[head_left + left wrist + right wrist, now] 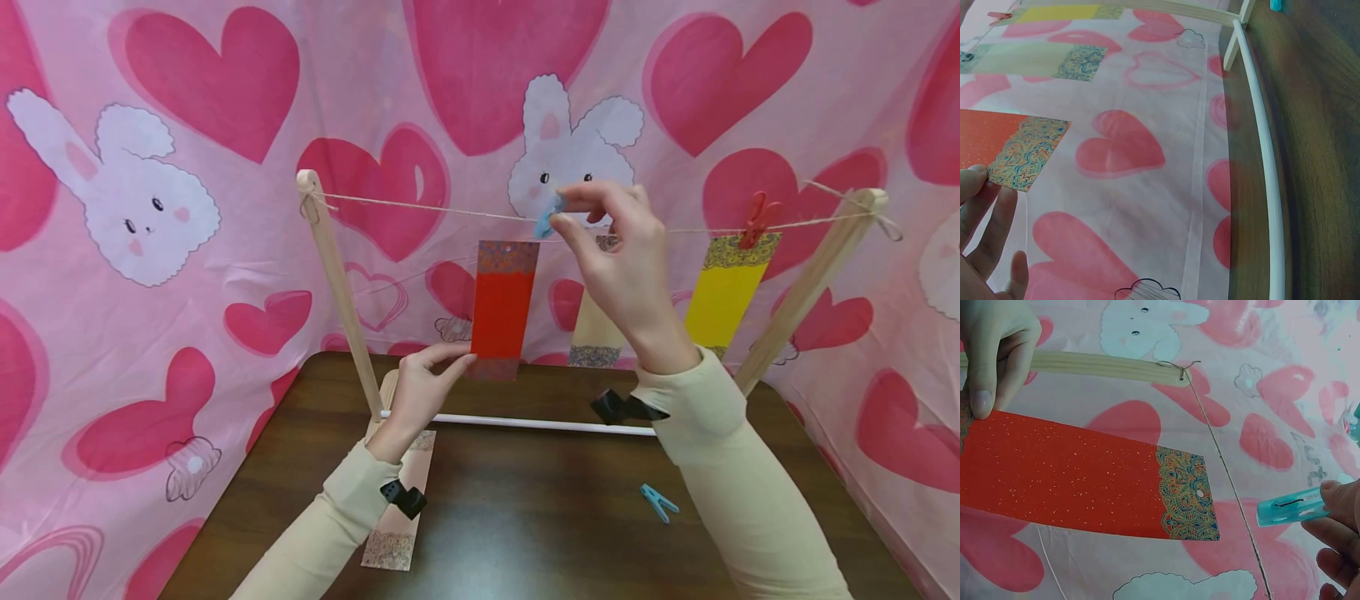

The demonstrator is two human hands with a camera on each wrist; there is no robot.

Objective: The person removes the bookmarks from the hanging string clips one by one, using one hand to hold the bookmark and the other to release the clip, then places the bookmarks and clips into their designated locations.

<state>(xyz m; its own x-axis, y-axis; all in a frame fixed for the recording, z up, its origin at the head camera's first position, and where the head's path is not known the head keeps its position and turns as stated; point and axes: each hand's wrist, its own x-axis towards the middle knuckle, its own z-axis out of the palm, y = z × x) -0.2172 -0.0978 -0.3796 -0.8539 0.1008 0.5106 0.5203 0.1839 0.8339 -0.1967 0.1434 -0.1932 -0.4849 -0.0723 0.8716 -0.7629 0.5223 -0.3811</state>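
Note:
My left hand [427,385] pinches the lower left edge of a red bookmark [504,312] with patterned ends. The bookmark's top, with a small punched hole, is just below the string [427,206] in the head view. Between thumb and fingers, my right hand [618,258] pinches a light-blue clothespin [550,218] by one end; its other end points at the string, close to it in the right wrist view [1291,506]. A cream bookmark [596,329] hangs partly behind the right hand, and a yellow bookmark [731,287] hangs under a red clothespin [757,221].
Wooden posts [341,292] hold the string, joined low down by a white rod [540,424]. On the dark table [525,517] lie another blue clothespin [659,503] and a pale pink bookmark [397,517], partly under the left wrist. A pink heart-patterned cloth [360,75] stands behind.

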